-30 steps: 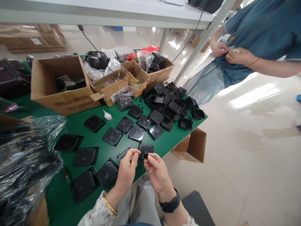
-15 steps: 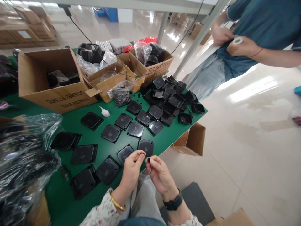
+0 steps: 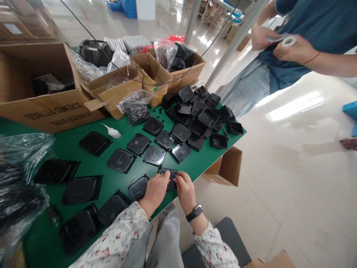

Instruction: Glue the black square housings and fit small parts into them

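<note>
A black square plate [image 3: 169, 173] lies on the green table [image 3: 200, 163] close to its front edge. My left hand [image 3: 155, 190] and my right hand [image 3: 184, 190] both rest on the near side of that plate, fingers curled and pressed against it. The small black piece seen before in my right fingers is hidden. More black plates [image 3: 154, 155] lie in rows just beyond and to the left of my hands. A watch sits on my right wrist.
A heap of black housings [image 3: 200, 115] fills the table's far right corner. Cardboard boxes [image 3: 52, 108] and plastic bags line the back, with a white glue bottle [image 3: 113, 131] in front. Another person [image 3: 290, 48] stands at right holding tape. An open box [image 3: 227, 167] sits on the floor.
My hands came down from in front of me onto the plate at the table edge. The small black piece between my right fingers is no longer visible. The view shifted closer to the table.
</note>
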Motion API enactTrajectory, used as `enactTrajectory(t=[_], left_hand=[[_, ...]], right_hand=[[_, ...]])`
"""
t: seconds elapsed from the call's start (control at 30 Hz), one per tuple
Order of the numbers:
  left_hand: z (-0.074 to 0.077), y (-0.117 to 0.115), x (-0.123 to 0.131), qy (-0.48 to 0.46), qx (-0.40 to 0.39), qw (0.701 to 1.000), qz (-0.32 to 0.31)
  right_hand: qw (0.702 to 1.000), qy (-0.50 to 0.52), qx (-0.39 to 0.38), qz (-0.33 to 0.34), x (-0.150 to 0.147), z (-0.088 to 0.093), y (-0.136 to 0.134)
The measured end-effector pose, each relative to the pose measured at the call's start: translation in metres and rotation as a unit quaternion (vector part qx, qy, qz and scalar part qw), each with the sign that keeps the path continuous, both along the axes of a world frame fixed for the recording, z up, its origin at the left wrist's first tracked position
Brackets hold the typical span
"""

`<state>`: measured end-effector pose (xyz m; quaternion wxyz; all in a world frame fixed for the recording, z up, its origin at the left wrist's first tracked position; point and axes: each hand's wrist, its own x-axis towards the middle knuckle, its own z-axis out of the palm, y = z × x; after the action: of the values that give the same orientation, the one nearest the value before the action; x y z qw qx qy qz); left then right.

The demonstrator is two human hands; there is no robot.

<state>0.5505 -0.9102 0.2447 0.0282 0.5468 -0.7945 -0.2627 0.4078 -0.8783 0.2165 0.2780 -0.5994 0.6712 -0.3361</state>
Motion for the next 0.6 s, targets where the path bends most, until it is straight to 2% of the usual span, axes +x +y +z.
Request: enactTrajectory(t=[0.07, 0.1, 0.2, 0.4, 0.6], left_hand=[[0.0, 0.0, 0.001, -0.014, -0.005, 1.0, -0.016], [0.0, 0.0, 0.001, -0.019, -0.008, 1.0, -0.024], [0.001, -0.001, 0.003, -0.027, -0.015, 0.999, -0.045], [0.003, -0.002, 0.005, -0.035, -0.021, 0.998, -0.058], [0.003, -0.001, 0.005, -0.027, -0.025, 0.998, -0.055]], right_hand=[[0.989, 0.121, -0.011, 0.08, -0.004, 0.006, 0.003], [0.974, 0.192, -0.008, 0.116, -0.006, 0.009, 0.002], [0.932, 0.324, 0.024, 0.158, -0.008, 0.015, -0.009], [0.904, 0.385, 0.044, 0.18, -0.007, 0.022, -0.028], [0.851, 0.428, 0.048, 0.301, -0.002, 0.036, -0.033]])
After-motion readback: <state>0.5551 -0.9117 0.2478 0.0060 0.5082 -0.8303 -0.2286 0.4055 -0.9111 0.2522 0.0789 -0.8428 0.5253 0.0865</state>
